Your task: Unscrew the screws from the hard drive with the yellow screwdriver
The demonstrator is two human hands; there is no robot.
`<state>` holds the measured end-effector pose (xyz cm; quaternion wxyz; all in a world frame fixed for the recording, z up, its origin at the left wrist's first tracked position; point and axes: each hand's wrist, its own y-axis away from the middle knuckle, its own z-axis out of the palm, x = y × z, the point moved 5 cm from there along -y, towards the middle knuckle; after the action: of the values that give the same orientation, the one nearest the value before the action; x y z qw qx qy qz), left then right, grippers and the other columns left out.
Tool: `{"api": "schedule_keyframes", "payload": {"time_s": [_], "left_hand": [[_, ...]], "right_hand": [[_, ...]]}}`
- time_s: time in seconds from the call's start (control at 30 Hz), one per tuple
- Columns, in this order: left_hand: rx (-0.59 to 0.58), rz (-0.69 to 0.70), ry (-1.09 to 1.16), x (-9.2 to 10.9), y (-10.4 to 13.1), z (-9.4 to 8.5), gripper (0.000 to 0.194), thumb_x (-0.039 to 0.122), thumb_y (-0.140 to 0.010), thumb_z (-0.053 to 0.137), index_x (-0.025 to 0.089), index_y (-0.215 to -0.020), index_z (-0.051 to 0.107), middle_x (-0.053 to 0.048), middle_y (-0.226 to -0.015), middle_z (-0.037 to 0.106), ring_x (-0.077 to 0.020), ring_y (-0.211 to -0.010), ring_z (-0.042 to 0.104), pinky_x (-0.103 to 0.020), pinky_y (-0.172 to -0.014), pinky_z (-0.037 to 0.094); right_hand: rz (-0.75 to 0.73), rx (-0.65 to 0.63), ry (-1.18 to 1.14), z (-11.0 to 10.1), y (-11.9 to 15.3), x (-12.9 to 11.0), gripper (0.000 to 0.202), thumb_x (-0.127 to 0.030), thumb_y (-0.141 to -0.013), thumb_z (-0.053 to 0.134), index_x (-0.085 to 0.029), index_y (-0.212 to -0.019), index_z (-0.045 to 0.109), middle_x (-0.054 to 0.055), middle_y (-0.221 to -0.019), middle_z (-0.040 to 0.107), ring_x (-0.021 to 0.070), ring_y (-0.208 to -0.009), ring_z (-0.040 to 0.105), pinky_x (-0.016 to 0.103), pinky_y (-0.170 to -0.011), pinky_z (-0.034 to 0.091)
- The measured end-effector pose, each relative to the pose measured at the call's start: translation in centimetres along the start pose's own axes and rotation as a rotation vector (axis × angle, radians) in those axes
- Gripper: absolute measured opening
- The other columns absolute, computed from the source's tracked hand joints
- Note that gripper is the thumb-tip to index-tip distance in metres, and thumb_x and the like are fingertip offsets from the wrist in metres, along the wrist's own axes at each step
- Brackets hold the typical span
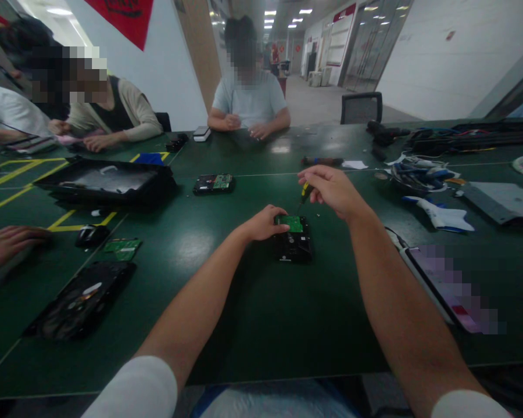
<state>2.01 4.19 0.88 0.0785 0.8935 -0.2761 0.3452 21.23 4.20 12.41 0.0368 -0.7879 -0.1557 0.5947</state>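
Note:
A black hard drive [293, 248] with a green circuit board [293, 223] on its far half lies flat on the dark green table. My left hand [265, 223] grips the drive at its left side, thumb over the board's edge and fingers at the far left corner. In my right hand [329, 188] is a yellow and black screwdriver [305, 191], pinched near its top between thumb and fingers. Its thin shaft points down toward the far right part of the board; whether the tip touches a screw is too small to tell.
Another hard drive [213, 183] lies ahead to the left. Nearer left are a black drive casing [85, 302], a loose circuit board [122, 248] and a co-worker's hand [15, 247]. A black tray [108, 183] stands beyond. To my right are a phone [447, 287] and a cable bundle [421, 174].

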Motion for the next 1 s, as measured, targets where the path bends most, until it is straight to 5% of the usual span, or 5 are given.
{"api": "schedule_keyframes", "payload": {"time_s": [0.27,0.43,0.6,0.73,1.0], "left_hand": [[-0.007,-0.008,-0.002,-0.4,-0.1,0.1,0.061,0.052,-0.091,0.068,0.019,-0.141,0.061,-0.013,-0.129,0.055,-0.0232,-0.101,0.062,-0.040,-0.095,0.054],[-0.012,0.003,-0.007,-0.1,-0.1,0.0,0.060,0.051,-0.091,0.068,0.019,-0.141,0.061,-0.013,-0.128,0.056,-0.0243,-0.102,0.062,-0.041,-0.096,0.053],[0.001,0.000,-0.002,-0.2,-0.1,0.0,0.058,0.051,-0.090,0.069,0.021,-0.139,0.062,-0.011,-0.127,0.056,-0.0242,-0.103,0.062,-0.040,-0.095,0.054],[-0.002,-0.010,0.003,-0.3,-0.1,0.1,0.057,0.051,-0.090,0.069,0.020,-0.138,0.063,-0.011,-0.127,0.055,-0.0237,-0.101,0.062,-0.040,-0.094,0.054],[0.001,0.001,-0.005,0.1,0.0,-0.1,0.059,0.050,-0.090,0.070,0.020,-0.140,0.062,-0.013,-0.127,0.057,-0.0245,-0.101,0.061,-0.042,-0.094,0.053]], "right_hand": [[-0.009,-0.014,-0.021,0.0,0.0,0.1,0.014,-0.033,-0.098,0.068,-0.020,-0.102,0.073,0.001,-0.075,0.068,0.0111,-0.062,0.059,0.024,-0.055,0.045],[0.011,0.124,0.082,-0.5,0.2,-0.7,0.013,-0.028,-0.090,0.075,-0.019,-0.084,0.067,0.001,-0.075,0.068,0.0095,-0.056,0.056,0.024,-0.050,0.041],[-0.006,0.012,-0.017,0.3,0.2,-0.7,0.020,-0.039,-0.098,0.068,-0.020,-0.096,0.072,0.005,-0.092,0.074,0.0087,-0.056,0.061,0.024,-0.047,0.041],[0.016,-0.026,-0.070,0.4,0.0,-0.2,0.023,-0.040,-0.101,0.063,-0.021,-0.109,0.073,0.002,-0.072,0.068,0.0122,-0.061,0.064,0.024,-0.055,0.049],[0.051,0.113,0.031,-0.2,0.1,-0.4,0.019,-0.033,-0.091,0.076,-0.019,-0.084,0.065,0.004,-0.077,0.071,0.0100,-0.055,0.059,0.022,-0.043,0.039]]}}
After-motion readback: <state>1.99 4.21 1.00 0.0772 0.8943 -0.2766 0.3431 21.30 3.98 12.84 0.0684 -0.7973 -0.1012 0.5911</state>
